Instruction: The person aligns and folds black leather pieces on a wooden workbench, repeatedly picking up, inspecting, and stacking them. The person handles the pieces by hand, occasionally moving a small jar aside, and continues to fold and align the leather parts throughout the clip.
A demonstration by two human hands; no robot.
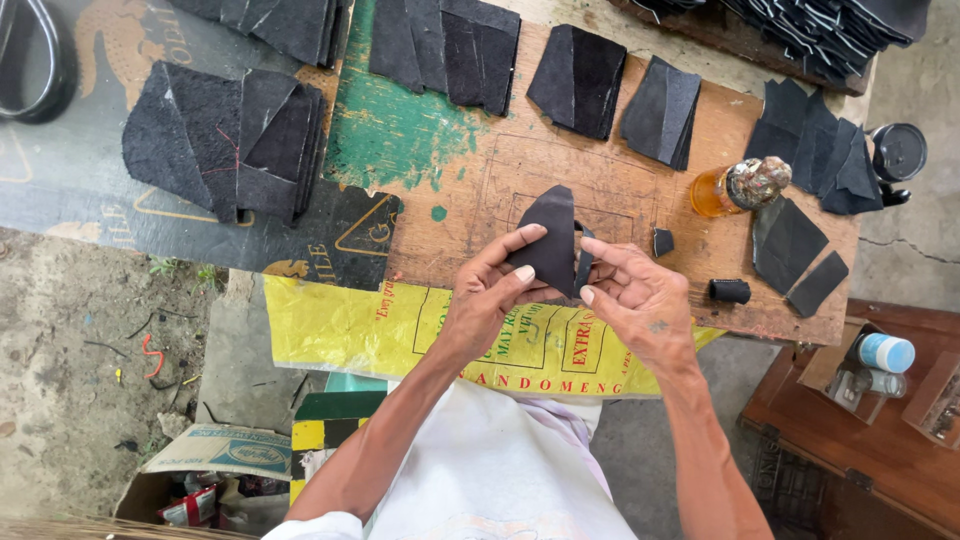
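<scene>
Both my hands hold one black, pointed leather piece above the wooden work board. My left hand pinches its lower left edge with thumb and fingers. From the right, my right hand grips its folded right edge. The piece stands nearly upright, its tip pointing away from me. A small black scrap lies on the board just right of my hands, and a short black cylinder lies further right.
Stacks of black cut pieces lie around the board. An amber glue bottle lies at the right. A yellow printed sack hangs off the near edge. A wooden box with small containers stands lower right.
</scene>
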